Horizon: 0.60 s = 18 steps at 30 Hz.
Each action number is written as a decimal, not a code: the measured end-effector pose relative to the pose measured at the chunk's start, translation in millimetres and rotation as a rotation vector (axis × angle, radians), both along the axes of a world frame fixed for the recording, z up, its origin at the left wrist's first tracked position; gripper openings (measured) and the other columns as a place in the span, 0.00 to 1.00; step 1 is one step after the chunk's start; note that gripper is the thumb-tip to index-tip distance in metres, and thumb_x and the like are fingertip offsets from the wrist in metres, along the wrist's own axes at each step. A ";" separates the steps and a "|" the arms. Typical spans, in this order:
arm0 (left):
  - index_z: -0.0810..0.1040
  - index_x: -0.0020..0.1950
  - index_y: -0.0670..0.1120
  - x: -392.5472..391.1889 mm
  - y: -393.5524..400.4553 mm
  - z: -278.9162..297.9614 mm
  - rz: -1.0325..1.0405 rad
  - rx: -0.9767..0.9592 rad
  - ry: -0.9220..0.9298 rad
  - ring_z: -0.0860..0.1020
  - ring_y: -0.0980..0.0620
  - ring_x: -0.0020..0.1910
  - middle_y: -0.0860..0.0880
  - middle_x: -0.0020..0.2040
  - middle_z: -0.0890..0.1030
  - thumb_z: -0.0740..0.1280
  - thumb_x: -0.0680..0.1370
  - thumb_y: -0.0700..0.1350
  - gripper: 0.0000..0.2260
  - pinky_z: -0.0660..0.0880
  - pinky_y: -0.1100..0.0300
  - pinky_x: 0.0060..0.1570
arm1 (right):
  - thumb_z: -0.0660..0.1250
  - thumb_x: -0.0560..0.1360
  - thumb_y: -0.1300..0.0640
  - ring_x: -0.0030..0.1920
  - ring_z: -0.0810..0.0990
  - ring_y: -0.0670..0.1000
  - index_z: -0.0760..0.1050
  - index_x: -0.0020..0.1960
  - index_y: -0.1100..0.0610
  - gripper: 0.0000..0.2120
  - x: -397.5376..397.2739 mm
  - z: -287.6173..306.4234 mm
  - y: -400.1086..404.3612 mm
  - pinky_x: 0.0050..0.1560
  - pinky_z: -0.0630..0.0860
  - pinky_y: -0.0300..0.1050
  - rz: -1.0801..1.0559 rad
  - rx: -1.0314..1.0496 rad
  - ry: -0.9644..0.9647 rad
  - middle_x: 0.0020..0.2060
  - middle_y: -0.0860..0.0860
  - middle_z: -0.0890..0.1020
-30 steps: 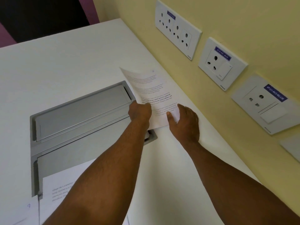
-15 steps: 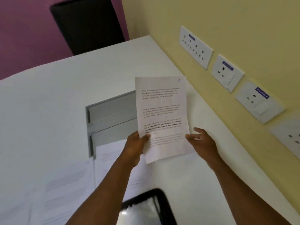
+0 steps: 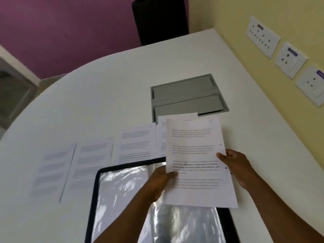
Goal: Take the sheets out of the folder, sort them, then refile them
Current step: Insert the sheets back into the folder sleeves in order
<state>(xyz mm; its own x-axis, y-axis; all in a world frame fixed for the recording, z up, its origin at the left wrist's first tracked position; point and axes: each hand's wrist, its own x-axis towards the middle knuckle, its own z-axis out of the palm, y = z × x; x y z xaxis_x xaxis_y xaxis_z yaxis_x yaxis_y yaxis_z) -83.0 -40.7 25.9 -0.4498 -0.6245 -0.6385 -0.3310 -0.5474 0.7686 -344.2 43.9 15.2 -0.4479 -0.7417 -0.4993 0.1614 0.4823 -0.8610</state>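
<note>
I hold one printed sheet [image 3: 196,151] up above the open folder [image 3: 122,186], a black-edged binder with shiny clear sleeves lying at the near edge of the white table [image 3: 98,99]. My left hand [image 3: 160,179] pinches the sheet's left edge with the thumb on top. My right hand [image 3: 235,165] grips its right edge. Several other printed sheets [image 3: 94,162] lie flat in a row on the table beyond and left of the folder, one of them partly hidden behind the held sheet.
A grey recessed cable hatch [image 3: 187,95] is set in the table behind the sheets. Wall sockets [image 3: 263,35] line the yellow wall on the right. A black chair [image 3: 159,20] stands at the table's far edge, against a purple wall.
Both hands have brought the sheet back from beside the hatch toward me, over the folder. My view has swung left and back, showing the row of sheets and the folder.
</note>
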 end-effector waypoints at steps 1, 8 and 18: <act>0.81 0.59 0.48 6.5 8.8 3.1 -0.022 -0.051 -0.045 0.82 0.48 0.55 0.49 0.55 0.84 0.66 0.79 0.47 0.10 0.76 0.48 0.61 | 0.71 0.75 0.53 0.46 0.84 0.55 0.81 0.52 0.53 0.06 5.7 0.5 5.9 0.53 0.80 0.54 -0.025 0.001 0.035 0.45 0.51 0.86; 0.70 0.69 0.47 53.1 29.5 -44.2 -0.447 -0.815 -0.726 0.72 0.46 0.66 0.46 0.70 0.72 0.60 0.80 0.50 0.18 0.71 0.53 0.63 | 0.68 0.78 0.57 0.39 0.80 0.49 0.79 0.51 0.55 0.03 22.3 30.4 38.9 0.38 0.74 0.42 -0.254 -0.063 0.182 0.42 0.49 0.83; 0.60 0.76 0.44 27.0 -10.6 -73.4 -0.681 -1.077 -0.819 0.61 0.47 0.75 0.45 0.77 0.62 0.54 0.80 0.41 0.23 0.56 0.53 0.74 | 0.68 0.77 0.58 0.42 0.80 0.54 0.79 0.45 0.52 0.03 9.8 46.0 80.9 0.48 0.77 0.51 -0.460 -0.041 0.199 0.45 0.52 0.84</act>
